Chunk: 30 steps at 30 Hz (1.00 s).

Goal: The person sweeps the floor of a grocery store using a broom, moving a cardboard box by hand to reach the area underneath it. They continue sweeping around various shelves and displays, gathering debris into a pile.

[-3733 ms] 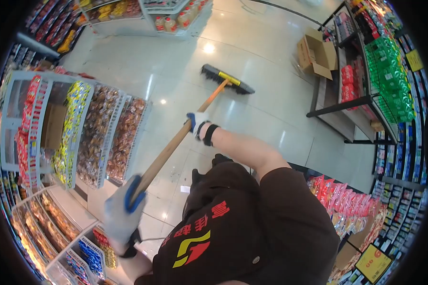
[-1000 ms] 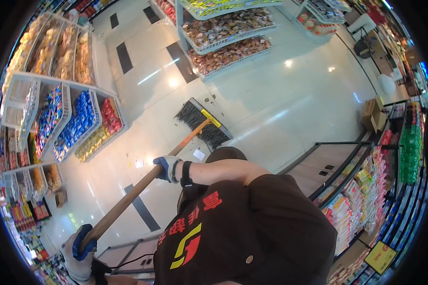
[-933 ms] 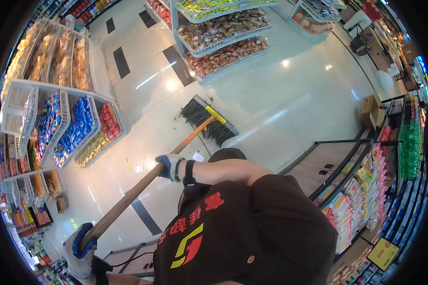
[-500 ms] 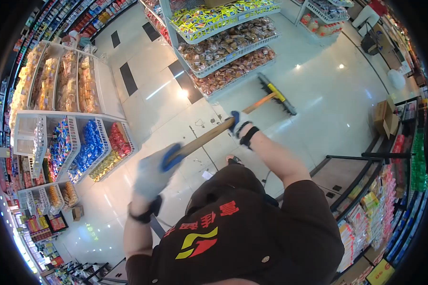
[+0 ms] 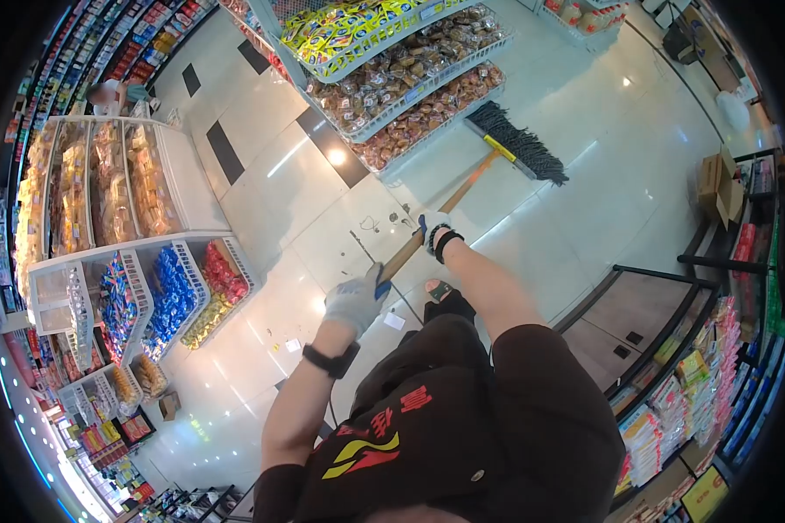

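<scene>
A floor mop with a wooden handle (image 5: pixel 468 185) stretches away from my body over the pale tiles. Its wide head, with a dark grey fringe (image 5: pixel 532 146) and a yellow clamp strip, lies on the floor beside a snack rack. My left hand (image 5: pixel 355 301), in a white glove with blue palm, is closed around the near end of the handle. Farther along the shaft, my gloved right hand (image 5: pixel 433 234) grips it too. Scraps of paper (image 5: pixel 394 321) and dark bits of debris (image 5: pixel 371 224) lie on the floor near the handle.
A rack of packaged snacks (image 5: pixel 410 83) stands ahead. Candy bins (image 5: pixel 170 296) are at left, with a person (image 5: pixel 109 98) beyond them. To the right are a cardboard box (image 5: pixel 720 187), a black-framed stand (image 5: pixel 628 322) and shelves of packets (image 5: pixel 680 401).
The mop head has shifted slightly away and its fringe now spreads out on the far side. My left hand has moved right, closer to my right hand.
</scene>
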Each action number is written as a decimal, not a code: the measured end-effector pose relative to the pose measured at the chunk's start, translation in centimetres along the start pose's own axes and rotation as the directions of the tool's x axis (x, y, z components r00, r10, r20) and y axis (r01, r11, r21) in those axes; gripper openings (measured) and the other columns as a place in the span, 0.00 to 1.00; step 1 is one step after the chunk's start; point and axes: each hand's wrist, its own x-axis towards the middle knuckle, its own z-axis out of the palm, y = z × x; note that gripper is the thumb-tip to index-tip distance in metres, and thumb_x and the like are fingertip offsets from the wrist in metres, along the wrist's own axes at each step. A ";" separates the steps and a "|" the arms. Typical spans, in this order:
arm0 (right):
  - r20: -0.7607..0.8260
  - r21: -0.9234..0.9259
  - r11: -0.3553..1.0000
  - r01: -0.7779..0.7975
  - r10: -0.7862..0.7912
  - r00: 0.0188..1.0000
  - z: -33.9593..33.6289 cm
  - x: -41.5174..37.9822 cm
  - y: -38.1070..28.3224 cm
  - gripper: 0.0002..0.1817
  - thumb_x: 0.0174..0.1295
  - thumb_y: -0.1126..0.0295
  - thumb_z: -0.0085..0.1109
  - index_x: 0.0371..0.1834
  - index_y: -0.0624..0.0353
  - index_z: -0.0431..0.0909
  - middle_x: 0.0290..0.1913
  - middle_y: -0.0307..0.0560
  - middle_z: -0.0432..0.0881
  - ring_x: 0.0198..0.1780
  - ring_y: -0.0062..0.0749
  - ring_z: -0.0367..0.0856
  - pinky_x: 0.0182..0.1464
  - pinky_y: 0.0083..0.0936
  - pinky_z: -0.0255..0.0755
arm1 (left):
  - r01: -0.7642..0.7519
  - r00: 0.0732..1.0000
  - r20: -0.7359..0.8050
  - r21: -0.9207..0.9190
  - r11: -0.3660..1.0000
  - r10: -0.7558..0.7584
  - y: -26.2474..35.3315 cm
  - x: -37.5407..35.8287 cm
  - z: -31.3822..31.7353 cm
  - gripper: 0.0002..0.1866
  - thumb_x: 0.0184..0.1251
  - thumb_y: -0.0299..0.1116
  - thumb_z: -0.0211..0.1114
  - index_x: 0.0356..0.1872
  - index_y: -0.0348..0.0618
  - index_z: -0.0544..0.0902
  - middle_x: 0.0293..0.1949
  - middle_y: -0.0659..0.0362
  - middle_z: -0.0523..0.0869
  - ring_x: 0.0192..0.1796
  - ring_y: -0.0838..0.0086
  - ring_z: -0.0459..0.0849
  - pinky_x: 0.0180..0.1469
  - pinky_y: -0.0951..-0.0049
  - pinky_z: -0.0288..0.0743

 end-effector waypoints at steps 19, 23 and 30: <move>0.336 0.886 0.357 -0.296 -0.056 0.940 19.1 -12.8 -51.4 0.12 0.54 0.57 0.49 0.30 0.53 0.75 0.29 0.48 0.78 0.29 0.35 0.77 0.27 0.29 0.71 | 0.405 0.913 0.047 0.020 0.914 -0.406 -34.0 -40.9 6.8 0.25 0.58 0.49 0.54 0.58 0.58 0.68 0.37 0.50 0.82 0.39 0.57 0.81 0.44 0.62 0.71; 0.559 0.777 -0.169 -0.607 -0.258 0.788 20.5 -19.2 -62.2 0.11 0.53 0.64 0.50 0.35 0.59 0.70 0.30 0.53 0.76 0.28 0.40 0.78 0.27 0.34 0.75 | 0.463 0.883 -0.054 -0.060 0.884 -0.466 -37.7 -49.6 6.6 0.22 0.56 0.46 0.59 0.53 0.53 0.75 0.32 0.50 0.82 0.37 0.58 0.81 0.42 0.64 0.72; 0.682 0.414 -0.175 -0.893 -0.591 0.432 17.3 -27.8 -71.4 0.13 0.51 0.66 0.59 0.34 0.60 0.69 0.32 0.51 0.76 0.32 0.40 0.79 0.34 0.34 0.79 | 0.439 0.802 -0.287 -0.310 0.843 -0.524 -37.1 -57.7 1.9 0.17 0.50 0.32 0.63 0.45 0.46 0.80 0.31 0.52 0.83 0.34 0.62 0.82 0.39 0.69 0.74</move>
